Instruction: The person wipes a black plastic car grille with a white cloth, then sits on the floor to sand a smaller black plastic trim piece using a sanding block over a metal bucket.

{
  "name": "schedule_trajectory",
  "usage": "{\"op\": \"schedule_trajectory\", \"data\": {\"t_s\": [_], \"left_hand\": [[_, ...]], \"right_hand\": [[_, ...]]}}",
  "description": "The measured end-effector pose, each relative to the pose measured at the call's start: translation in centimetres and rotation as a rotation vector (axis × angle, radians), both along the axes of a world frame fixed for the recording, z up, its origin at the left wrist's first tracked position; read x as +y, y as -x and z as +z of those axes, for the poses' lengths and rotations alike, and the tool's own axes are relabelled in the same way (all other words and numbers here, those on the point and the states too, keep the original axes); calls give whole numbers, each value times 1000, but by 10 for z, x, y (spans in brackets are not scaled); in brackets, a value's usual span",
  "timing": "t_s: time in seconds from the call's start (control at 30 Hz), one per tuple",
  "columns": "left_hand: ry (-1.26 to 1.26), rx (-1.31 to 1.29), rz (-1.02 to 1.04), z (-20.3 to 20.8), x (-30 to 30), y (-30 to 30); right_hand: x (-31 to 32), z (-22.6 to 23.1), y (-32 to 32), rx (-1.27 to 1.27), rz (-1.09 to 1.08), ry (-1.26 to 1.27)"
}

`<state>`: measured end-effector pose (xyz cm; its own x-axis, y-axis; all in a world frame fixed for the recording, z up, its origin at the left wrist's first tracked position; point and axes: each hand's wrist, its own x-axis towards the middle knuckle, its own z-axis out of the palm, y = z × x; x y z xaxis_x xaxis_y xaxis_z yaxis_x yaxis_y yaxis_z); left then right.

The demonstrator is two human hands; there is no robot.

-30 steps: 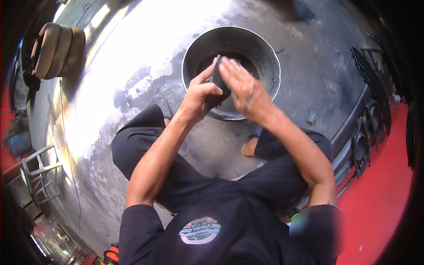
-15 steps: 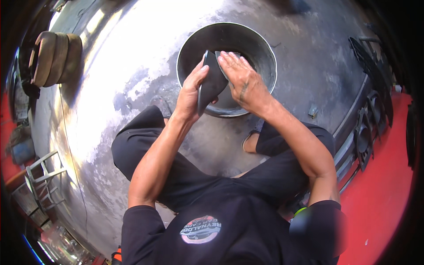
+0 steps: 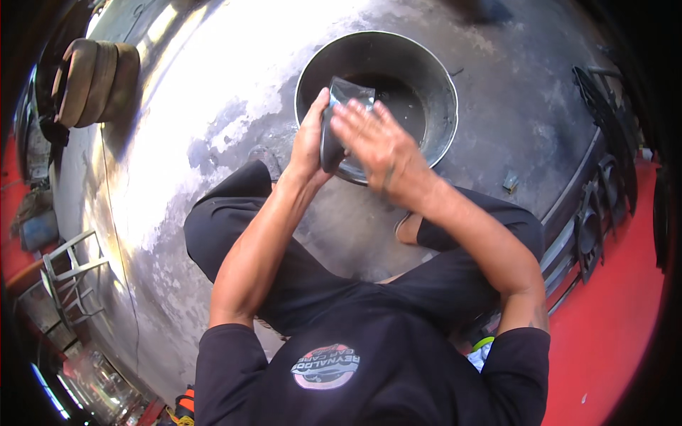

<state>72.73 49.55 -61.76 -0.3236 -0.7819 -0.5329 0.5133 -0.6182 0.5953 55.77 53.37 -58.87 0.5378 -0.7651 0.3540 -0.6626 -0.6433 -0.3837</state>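
Observation:
Over the bucket, my left hand [image 3: 307,149] is closed around the edge of a dark, smooth, slightly curved panel piece [image 3: 331,148], held tilted upright. My right hand [image 3: 383,145] presses across its face with fingers stretched and slightly blurred. A thin grey sheet [image 3: 352,89], glossy and wet-looking, shows past those fingertips; its lower part is hidden under the hand. Below both hands stands a round dark bucket [image 3: 446,106] with a little dark liquid in the bottom.
Brown stacked rings [image 3: 96,84] stand on the floor at far left, with a pale metal frame [image 3: 74,266] nearer. Dark vehicle parts [image 3: 590,220] lie along the right beside a red surface [image 3: 611,326]. A small object [image 3: 510,182] rests right of the bucket.
My right hand has moved left and down across the panel piece. The piece is turned, showing less of its dark face. The whole view has shifted slightly.

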Motion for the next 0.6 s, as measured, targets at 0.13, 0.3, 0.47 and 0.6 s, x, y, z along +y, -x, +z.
{"op": "schedule_trajectory", "data": {"t_s": [0.13, 0.3, 0.47, 0.6], "left_hand": [[31, 38, 25, 8, -3, 6], [13, 98, -51, -10, -8, -5], [74, 149, 43, 8, -4, 4], [-5, 137, -17, -5, -13, 1]], "right_hand": [[9, 2, -6, 4, 27, 19], [-5, 3, -3, -8, -30, -68], [22, 3, -8, -26, 50, -44], [-10, 8, 3, 2, 18, 33]]}}
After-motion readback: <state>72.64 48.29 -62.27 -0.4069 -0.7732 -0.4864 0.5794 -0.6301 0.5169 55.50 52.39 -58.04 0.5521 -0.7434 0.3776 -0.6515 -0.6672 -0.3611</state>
